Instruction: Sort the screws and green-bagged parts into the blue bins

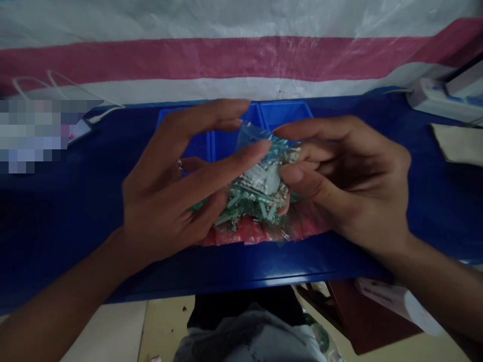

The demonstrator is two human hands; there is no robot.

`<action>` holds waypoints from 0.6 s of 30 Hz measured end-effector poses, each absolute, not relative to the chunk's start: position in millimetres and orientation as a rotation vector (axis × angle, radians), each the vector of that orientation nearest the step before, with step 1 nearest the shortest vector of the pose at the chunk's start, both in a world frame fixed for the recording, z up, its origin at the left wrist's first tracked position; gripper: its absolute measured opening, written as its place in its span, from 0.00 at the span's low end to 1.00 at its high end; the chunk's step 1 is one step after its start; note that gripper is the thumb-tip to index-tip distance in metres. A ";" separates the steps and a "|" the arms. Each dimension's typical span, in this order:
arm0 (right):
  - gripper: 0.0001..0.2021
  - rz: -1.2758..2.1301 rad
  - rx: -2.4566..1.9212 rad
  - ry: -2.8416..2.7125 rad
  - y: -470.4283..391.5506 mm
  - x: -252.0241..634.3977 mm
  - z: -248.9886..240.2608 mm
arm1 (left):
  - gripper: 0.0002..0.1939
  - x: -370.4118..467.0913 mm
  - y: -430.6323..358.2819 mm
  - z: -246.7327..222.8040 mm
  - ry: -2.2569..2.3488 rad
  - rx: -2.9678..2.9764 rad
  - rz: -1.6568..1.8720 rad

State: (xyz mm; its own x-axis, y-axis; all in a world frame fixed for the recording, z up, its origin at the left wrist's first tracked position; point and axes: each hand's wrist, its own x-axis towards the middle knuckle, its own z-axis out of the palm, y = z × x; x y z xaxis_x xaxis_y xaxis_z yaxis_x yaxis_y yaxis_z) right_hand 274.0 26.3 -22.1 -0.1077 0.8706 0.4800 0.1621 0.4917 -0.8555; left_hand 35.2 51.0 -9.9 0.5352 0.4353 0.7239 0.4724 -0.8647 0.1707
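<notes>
Our fingers (226,166) on the left hand (166,196) are spread and loosely curled, the thumb reaching across at one o'clock from the palm and the index lying along the near side of a clear plastic bag (260,186). They touch the bag but are not clamped on it; the hand is half open, cupping it from nine o'clock. Our right hand (347,181) comes in from three o'clock with its fingers bent inward, thumb and forefinger pinching the bag's right edge, so that hand has hold of it.

The bag sits between the two hands, just above the table. It is crumpled and holds many small green and white pieces; we cannot tell what they are. Its lower part is red (260,234) and hangs at six o'clock from the hands, touching or nearly touching the blue table (75,211).

Behind the bag, at twelve o'clock, stands a blue tray (281,111) with compartments, partly hidden by our fingers. At ten o'clock a face mask (56,93) lies near the table's far edge. At two o'clock a white box (437,98) rests beside a pale flat sheet (458,143). A striped red and white woven sheet (241,55) hangs at the back.
</notes>
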 end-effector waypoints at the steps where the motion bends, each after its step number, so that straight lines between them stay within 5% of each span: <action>1: 0.13 0.819 -0.908 -1.616 26.5 274.6 -22.2 | 0.34 33.7 52.1 -11.2 -0.756 -2.715 -1.267; 5: 0.12 0.605 -0.900 -1.779 23.0 275.6 -21.4 | 0.12 28.5 50.9 -15.5 -0.954 -2.764 -1.356; 10: 0.20 0.070 -0.832 -2.036 22.7 278.8 -20.6 | 0.08 30.7 47.4 -12.7 -1.206 -2.789 -1.558; 14: 0.13 0.036 -0.753 -2.065 27.0 279.7 -20.9 | 0.16 34.8 44.2 -14.3 -1.251 -2.933 -1.444; 18: 0.10 -0.061 -0.677 -2.063 28.5 280.2 -20.1 | 0.13 37.2 43.7 -15.0 -1.254 -2.844 -1.399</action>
